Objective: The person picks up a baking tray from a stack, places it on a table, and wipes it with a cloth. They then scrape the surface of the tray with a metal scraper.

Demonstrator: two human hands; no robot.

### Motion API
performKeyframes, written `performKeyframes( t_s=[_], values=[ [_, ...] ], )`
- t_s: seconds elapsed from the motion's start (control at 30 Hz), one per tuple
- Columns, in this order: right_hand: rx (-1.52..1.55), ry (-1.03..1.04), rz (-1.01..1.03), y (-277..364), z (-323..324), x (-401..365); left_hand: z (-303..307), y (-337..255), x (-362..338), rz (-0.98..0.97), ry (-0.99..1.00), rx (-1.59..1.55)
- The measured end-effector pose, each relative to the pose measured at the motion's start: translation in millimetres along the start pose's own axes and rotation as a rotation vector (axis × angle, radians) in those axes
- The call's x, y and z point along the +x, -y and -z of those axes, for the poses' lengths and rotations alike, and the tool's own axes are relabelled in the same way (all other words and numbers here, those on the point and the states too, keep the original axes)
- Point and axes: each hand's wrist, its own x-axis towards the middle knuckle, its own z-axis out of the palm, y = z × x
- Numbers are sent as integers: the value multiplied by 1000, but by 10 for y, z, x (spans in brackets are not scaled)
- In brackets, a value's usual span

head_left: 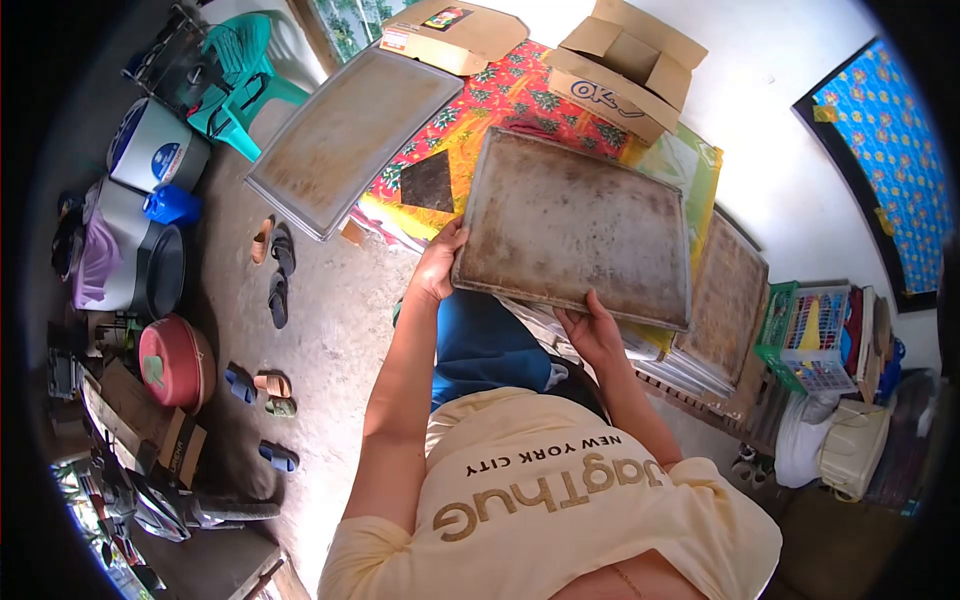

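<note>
A worn metal baking tray (580,220) with brown stains is held tilted in front of me, over the near side of the table. My left hand (440,262) grips its left edge near the lower corner, with fingers wrapped round the rim. On the bottom edge, my right hand (597,328) has its thumb on top and the other fingers partly hidden beneath. Another stained baking tray (355,135) rests at the table's left side. More trays are stacked (728,300) at the right. A dark square piece (427,182) lies left of the held tray.
A red and yellow patterned cloth (515,90) covers the table. At its back are an open cardboard box (630,70) and a flatter carton (455,30). Plastic baskets (815,335) stand at right. Slippers (278,300), a green chair (240,85) and a red tub (178,362) are at left.
</note>
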Motion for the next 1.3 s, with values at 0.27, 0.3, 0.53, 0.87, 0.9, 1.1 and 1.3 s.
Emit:
performKeyframes(
  t_s=[0.27,0.3,0.53,0.87,0.9,1.1,1.3],
  values=[
    [-139,-220,-86,55,24,374,245,64,312,-55,-30,47],
    [-155,-264,-94,53,-62,367,215,33,304,-53,-36,46],
    [-962,-13,-77,67,-210,123,-157,-149,161,-3,-108,60],
    [-2330,189,1689,-194,-801,1310,-738,-756,26,-53,86,37],
    [-2359,157,1791,-126,-828,1453,-773,-775,28,-61,90,45],
    [-2365,-100,1839,0,-1009,1891,-991,-860,-10,-132,21,43],
    [-2260,-205,1800,84,-943,1825,-1122,-955,22,-143,13,82]
  ],
)
